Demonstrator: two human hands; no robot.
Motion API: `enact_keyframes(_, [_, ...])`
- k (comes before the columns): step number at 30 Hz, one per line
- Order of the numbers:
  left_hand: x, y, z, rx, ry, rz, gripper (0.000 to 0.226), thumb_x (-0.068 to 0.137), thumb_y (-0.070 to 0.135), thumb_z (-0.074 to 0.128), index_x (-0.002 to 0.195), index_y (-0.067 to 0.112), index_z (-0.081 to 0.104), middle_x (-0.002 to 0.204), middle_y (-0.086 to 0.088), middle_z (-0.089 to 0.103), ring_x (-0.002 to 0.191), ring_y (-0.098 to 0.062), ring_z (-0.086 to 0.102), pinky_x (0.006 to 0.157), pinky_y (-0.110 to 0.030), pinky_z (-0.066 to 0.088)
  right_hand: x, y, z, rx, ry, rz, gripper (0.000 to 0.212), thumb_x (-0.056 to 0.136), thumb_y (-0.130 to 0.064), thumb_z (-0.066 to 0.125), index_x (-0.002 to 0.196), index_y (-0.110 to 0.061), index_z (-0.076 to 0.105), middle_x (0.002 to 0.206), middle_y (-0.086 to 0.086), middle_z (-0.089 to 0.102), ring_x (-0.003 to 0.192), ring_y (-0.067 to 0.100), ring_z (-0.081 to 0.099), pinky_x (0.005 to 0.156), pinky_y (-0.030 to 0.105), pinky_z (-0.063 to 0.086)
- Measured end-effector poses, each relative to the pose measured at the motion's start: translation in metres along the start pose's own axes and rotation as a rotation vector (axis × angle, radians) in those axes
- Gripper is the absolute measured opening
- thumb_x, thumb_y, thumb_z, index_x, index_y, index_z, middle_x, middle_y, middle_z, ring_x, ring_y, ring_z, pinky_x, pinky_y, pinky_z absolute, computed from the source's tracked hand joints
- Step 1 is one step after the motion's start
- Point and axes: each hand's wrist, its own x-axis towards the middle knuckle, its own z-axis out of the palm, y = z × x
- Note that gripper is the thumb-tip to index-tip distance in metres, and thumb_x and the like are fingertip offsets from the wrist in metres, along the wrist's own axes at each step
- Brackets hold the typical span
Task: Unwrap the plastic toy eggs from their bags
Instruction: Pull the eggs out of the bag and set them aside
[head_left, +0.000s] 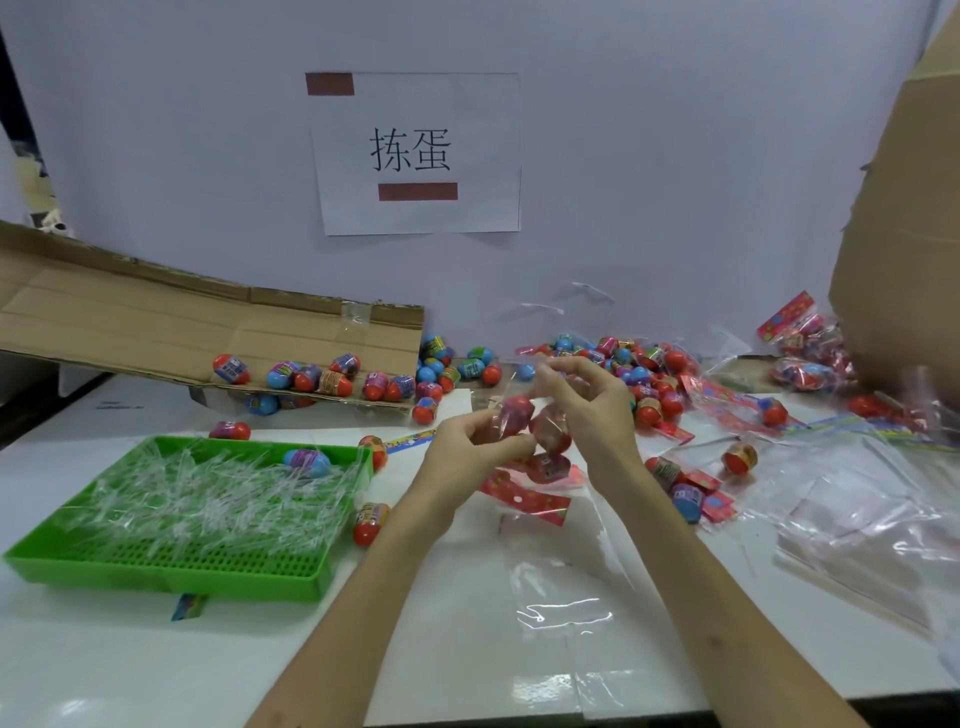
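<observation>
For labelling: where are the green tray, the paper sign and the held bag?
green tray (208, 584): head view, front wall.
paper sign (410, 150): head view, printed characters.
held bag (545, 436): head view, plastic over eggs.

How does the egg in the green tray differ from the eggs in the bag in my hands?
The tray egg, in the green tray, is blue with a purple label; the bagged eggs look red. The tray egg lies loose on clear plastic strips; the bagged eggs are inside a clear bag gripped by the left hand and right hand. Both are small plastic toy eggs.
</observation>
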Motion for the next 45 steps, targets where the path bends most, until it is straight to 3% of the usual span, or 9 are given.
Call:
enact_keyframes(4, [0.002, 0.002, -0.005, -0.126, 0.105, -0.025, 0.015, 0.092, 0.007, 0.072, 0.102, 0.017, 0.076, 0.085, 0.000, 0.080, 0.081, -0.019, 0.077, 0.067, -0.026, 0.059, 0.001, -0.002, -0.001, 0.028, -0.244, 0.134, 0.033, 0.089, -0.050, 0.071, 0.115, -0.029, 0.069, 0.108, -0.005, 0.075, 0.107, 0.016, 0.070, 0.093, 0.041, 0.056])
enact_keyframes(10, [0.005, 0.001, -0.007, -0.160, 0.172, -0.096, 0.026, 0.089, 0.002, 0.073, 0.107, 0.020, 0.075, 0.097, -0.005, 0.079, 0.094, -0.027, 0.076, 0.084, -0.043, 0.061, -0.003, 0.000, 0.002, -0.049, -0.205, 0.114, 0.008, 0.090, -0.014, 0.076, 0.098, -0.016, 0.078, 0.097, 0.010, 0.076, 0.100, 0.033, 0.071, 0.091, 0.056, 0.058])
enact_keyframes(14, [0.007, -0.001, -0.008, -0.178, 0.087, -0.146, 0.035, 0.089, 0.008, 0.077, 0.122, 0.018, 0.068, 0.110, -0.009, 0.077, 0.101, -0.029, 0.075, 0.087, -0.038, 0.059, -0.003, 0.001, 0.001, -0.065, -0.135, 0.070, 0.006, 0.090, -0.014, 0.076, 0.087, -0.019, 0.078, 0.084, 0.002, 0.074, 0.089, 0.027, 0.071, 0.084, 0.044, 0.063])
enact_keyframes(21, [0.011, -0.006, -0.004, -0.217, 0.109, -0.113, 0.015, 0.092, 0.005, 0.069, 0.101, 0.017, 0.073, 0.090, -0.002, 0.078, 0.088, -0.019, 0.075, 0.079, -0.031, 0.060, -0.004, 0.001, 0.002, -0.016, -0.173, 0.035, 0.004, 0.092, -0.027, 0.074, 0.092, -0.029, 0.077, 0.088, -0.008, 0.076, 0.086, 0.006, 0.071, 0.077, 0.021, 0.058])
enact_keyframes(24, [0.010, -0.005, -0.006, -0.220, 0.202, -0.097, 0.023, 0.088, -0.003, 0.066, 0.096, 0.018, 0.073, 0.078, 0.000, 0.075, 0.074, -0.013, 0.070, 0.060, -0.021, 0.055, -0.005, 0.003, 0.007, -0.049, -0.269, 0.073, 0.011, 0.090, -0.035, 0.076, 0.100, -0.032, 0.075, 0.099, -0.007, 0.075, 0.096, 0.010, 0.071, 0.082, 0.026, 0.058])
enact_keyframes(28, [0.007, -0.003, -0.007, -0.275, 0.217, -0.121, 0.034, 0.086, -0.005, 0.064, 0.112, 0.017, 0.070, 0.092, -0.007, 0.075, 0.072, -0.014, 0.072, 0.057, -0.021, 0.054, -0.008, 0.003, 0.010, -0.044, -0.239, 0.053, 0.004, 0.089, -0.027, 0.078, 0.086, -0.030, 0.077, 0.087, -0.001, 0.075, 0.084, 0.016, 0.072, 0.075, 0.028, 0.059])
enact_keyframes(35, [0.007, -0.003, -0.005, -0.350, 0.222, -0.028, 0.023, 0.096, 0.032, 0.069, 0.113, 0.018, 0.074, 0.093, -0.002, 0.076, 0.086, -0.014, 0.072, 0.068, -0.026, 0.055, -0.009, 0.005, 0.009, -0.062, -0.154, 0.019, 0.018, 0.093, -0.020, 0.073, 0.075, -0.021, 0.076, 0.076, 0.003, 0.073, 0.072, 0.015, 0.069, 0.066, 0.024, 0.055])
enact_keyframes(40, [0.010, -0.005, -0.009, -0.376, 0.425, 0.023, 0.020, 0.103, 0.027, 0.060, 0.109, 0.019, 0.078, 0.102, -0.008, 0.078, 0.098, -0.022, 0.074, 0.079, -0.031, 0.060, -0.008, 0.008, 0.015, -0.092, -0.131, 0.057, 0.012, 0.095, -0.017, 0.071, 0.087, -0.023, 0.077, 0.086, -0.004, 0.074, 0.087, 0.013, 0.070, 0.077, 0.031, 0.059])
enact_keyframes(45, [0.007, -0.001, -0.006, -0.377, 0.485, 0.068, 0.018, 0.101, 0.031, 0.063, 0.108, 0.027, 0.079, 0.097, 0.000, 0.080, 0.095, -0.018, 0.076, 0.077, -0.031, 0.062, -0.009, 0.006, 0.014, -0.032, -0.090, 0.079, 0.011, 0.093, -0.012, 0.073, 0.088, -0.021, 0.076, 0.086, -0.003, 0.075, 0.085, 0.018, 0.073, 0.067, 0.024, 0.058])
